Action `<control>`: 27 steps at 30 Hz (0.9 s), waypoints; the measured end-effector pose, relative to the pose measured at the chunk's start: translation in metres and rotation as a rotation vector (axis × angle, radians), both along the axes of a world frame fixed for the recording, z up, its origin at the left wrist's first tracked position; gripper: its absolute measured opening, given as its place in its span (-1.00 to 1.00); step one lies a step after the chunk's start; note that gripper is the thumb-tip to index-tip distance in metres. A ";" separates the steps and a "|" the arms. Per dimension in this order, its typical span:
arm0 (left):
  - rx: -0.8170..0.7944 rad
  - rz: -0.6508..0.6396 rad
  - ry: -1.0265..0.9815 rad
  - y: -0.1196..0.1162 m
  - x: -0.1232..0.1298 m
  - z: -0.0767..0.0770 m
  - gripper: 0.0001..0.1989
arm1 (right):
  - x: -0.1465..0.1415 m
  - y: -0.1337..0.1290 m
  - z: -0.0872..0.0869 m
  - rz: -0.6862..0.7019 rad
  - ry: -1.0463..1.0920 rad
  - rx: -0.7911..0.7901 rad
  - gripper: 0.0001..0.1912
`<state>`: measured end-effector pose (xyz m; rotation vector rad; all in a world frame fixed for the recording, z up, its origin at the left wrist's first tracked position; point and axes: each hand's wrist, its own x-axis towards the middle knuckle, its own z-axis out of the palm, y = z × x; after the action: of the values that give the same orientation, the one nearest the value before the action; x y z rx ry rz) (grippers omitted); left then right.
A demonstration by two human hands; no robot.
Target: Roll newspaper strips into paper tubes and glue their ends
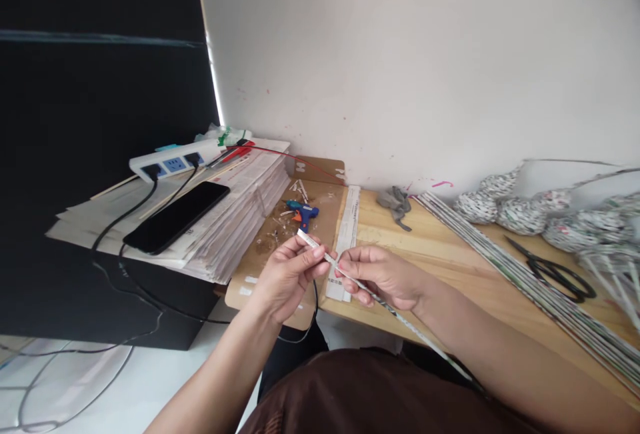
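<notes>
Between my two hands runs a thin rolled paper tube (400, 317), printed like newspaper, slanting from upper left down to my lap. My left hand (295, 271) pinches it near its flattened upper end. A little lower along the tube, my right hand (375, 274) grips it between thumb and fingers. Beyond the hands a blue glue gun (305, 213) lies on a brown cardboard sheet (245, 295) with scraps of paper around it. Beneath and behind my hands is a strip of folded white paper (348, 237).
A tall stack of newspaper (235, 221) at the left carries a black phone (177, 217) and a power strip (175, 162). To the right lie long paper tubes (500, 261), black scissors (555, 274), woven paper shapes (523, 214) and a grey rag (395, 204). Cables hang at the left.
</notes>
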<state>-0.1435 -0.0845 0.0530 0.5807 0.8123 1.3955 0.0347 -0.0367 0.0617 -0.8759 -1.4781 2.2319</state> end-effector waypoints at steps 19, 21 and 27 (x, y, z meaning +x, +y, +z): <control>-0.013 -0.053 0.043 0.012 0.038 -0.007 -0.79 | 0.046 -0.010 -0.005 -0.089 -0.104 0.175 -0.64; -0.010 -0.067 0.048 0.013 0.041 -0.007 -0.79 | 0.051 -0.006 -0.008 -0.046 -0.023 0.032 -0.64; -0.027 -0.074 0.083 0.018 0.053 -0.011 -0.80 | 0.063 -0.015 -0.013 -0.099 -0.134 0.234 -0.64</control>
<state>-0.0902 -0.0663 0.0420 0.6454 0.8659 1.2982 0.0979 -0.0514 0.0486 -1.0132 -1.6761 1.9151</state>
